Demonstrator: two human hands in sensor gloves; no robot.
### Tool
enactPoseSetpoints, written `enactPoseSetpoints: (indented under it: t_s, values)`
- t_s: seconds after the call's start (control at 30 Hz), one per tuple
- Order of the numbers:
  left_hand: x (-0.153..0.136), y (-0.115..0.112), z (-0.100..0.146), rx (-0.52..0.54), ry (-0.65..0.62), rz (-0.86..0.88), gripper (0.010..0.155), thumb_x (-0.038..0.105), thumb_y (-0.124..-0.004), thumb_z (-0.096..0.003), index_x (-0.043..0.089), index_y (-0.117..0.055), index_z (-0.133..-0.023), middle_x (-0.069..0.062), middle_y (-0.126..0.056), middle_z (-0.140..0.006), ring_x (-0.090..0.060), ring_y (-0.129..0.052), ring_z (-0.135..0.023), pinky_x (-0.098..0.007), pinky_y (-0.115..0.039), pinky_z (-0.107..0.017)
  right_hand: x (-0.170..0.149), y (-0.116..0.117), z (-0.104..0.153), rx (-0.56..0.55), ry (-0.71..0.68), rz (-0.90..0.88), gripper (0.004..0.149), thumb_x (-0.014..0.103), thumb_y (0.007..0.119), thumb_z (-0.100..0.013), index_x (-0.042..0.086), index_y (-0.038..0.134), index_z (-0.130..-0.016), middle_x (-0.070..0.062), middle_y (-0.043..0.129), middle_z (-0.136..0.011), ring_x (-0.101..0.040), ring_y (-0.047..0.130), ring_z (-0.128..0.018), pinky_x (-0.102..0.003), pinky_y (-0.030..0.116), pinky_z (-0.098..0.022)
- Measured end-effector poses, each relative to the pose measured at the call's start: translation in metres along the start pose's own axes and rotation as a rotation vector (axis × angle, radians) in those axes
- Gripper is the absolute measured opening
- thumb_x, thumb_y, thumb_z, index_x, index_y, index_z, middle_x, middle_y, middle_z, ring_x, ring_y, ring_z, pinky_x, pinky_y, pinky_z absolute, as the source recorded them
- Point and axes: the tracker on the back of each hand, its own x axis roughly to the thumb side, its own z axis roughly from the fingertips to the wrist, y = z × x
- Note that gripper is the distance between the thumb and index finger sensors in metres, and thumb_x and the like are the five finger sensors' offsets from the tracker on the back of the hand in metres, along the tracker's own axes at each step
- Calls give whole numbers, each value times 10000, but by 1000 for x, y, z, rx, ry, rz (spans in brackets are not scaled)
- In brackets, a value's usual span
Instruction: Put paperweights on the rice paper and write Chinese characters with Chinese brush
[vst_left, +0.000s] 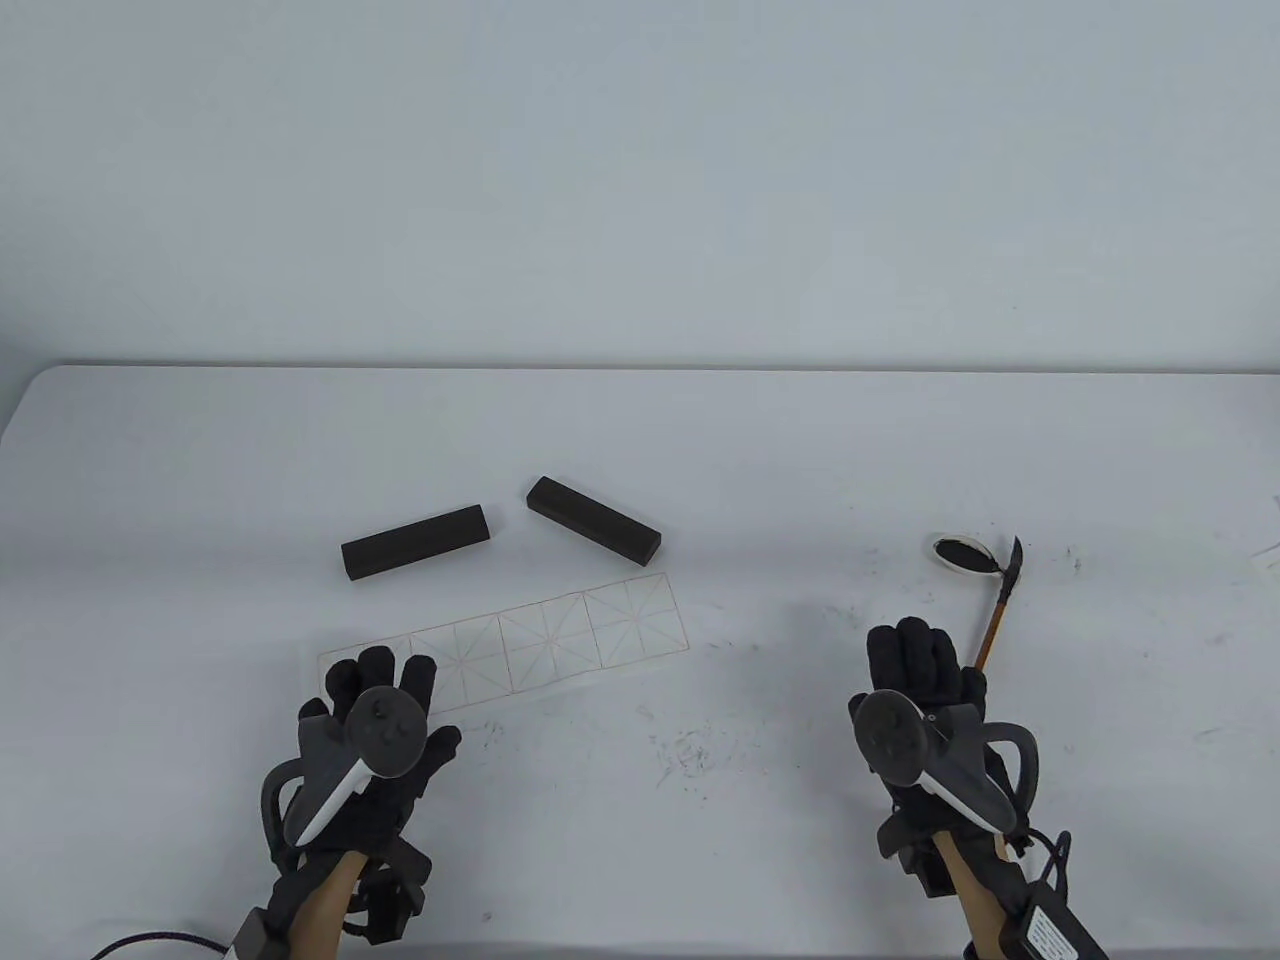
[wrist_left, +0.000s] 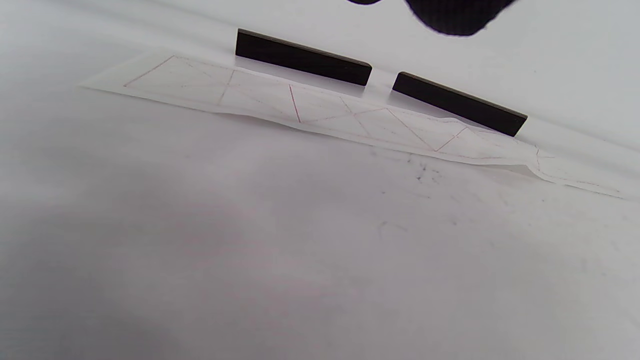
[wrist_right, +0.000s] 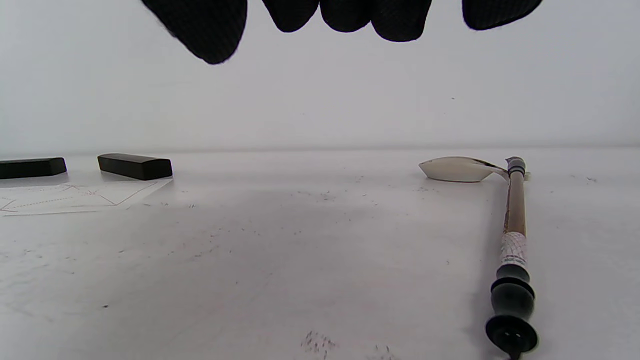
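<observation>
Both grips are released, holding nothing. The left hand (vst_left: 375, 725) rests its straight fingers on the rice paper (vst_left: 560, 632); two paperweights (vst_left: 415, 542) (vst_left: 594, 521) lie beyond it. The brush (vst_left: 1000, 608) lies just right of the right hand (vst_left: 925, 690).

Both gloved hands hover low over the bench, palms down. The left hand (vst_left: 375, 725) has its fingers spread and straight; the right hand (vst_left: 925, 690) has its fingers loosely extended, holding nothing.
</observation>
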Motion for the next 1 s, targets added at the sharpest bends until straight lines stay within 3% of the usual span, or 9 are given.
enactPoseSetpoints:
  t_s: [0.13,0.23,0.63,0.87,1.0]
  values:
    - [6,5,-7,-3,-3,15,796,559,-545,-529,401,-143,-1198,-21,21,-1247,-377,37,-1146,-594,-42,-807,-1,-2,0,-7,0,-13,679,335,653,-575,50,337,-1103,-280,280,-1135,-504,382,-1040,-723,450,-669]
    - [13,8,-18,-22,0,-1,831,576,-546,-513,437,-53,-1167,6,73,-1236,-356,71,-1151,-588,-5,-809,-1,-2,0,-6,-3,-18,679,336,654,-575,51,337,-1104,-285,276,-1134,-504,381,-1040,-724,449,-669]
    - [45,2,-102,-258,169,-69,843,595,-594,-480,538,-58,-1128,128,149,-1198,-241,190,-1130,-506,104,-816,-4,-4,-1,-2,-6,-29,677,336,653,-575,51,340,-1103,-281,277,-1135,-504,380,-1040,-722,448,-669]
    - [49,-6,-118,-362,221,-66,846,602,-625,-465,547,-115,-1138,146,150,-1190,-227,215,-1115,-496,124,-810,-7,-5,-1,-4,-5,-43,678,337,653,-576,50,341,-1104,-283,278,-1135,-506,379,-1039,-724,447,-669]
    - [49,-10,-119,-398,248,-120,864,600,-608,-457,550,-12,-1081,129,156,-1185,-240,223,-1103,-500,112,-808,-7,-6,-1,1,-5,-42,678,336,653,-576,46,344,-1105,-288,275,-1134,-506,379,-1040,-724,447,-668]
